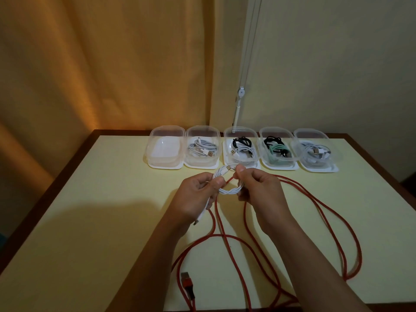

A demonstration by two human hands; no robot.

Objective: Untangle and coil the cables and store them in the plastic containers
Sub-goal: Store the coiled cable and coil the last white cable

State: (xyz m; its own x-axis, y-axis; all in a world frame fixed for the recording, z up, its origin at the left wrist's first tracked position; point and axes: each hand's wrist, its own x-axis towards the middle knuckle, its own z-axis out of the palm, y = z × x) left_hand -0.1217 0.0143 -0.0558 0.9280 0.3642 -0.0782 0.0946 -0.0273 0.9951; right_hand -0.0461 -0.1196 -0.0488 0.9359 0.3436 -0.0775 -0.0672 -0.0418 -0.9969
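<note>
One small white cable coil (pixel 227 183) hangs between both hands above the worktop (pixel 90 221), its ring standing roughly upright and facing the person, with a loose tail dropping under the left palm. The left hand (pixel 198 194) pinches its left rim and the right hand (pixel 258 188) pinches the right, thumb on top (a red cable (pixel 315 210) sprawls beneath). The empty container (pixel 165 147) lies ahead and left, nearer the left grip.

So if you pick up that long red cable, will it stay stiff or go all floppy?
Probably floppy: the red cable lies in loose, wavy loops on the table. It would likely dangle and drag, and its plug end might swing.
</note>
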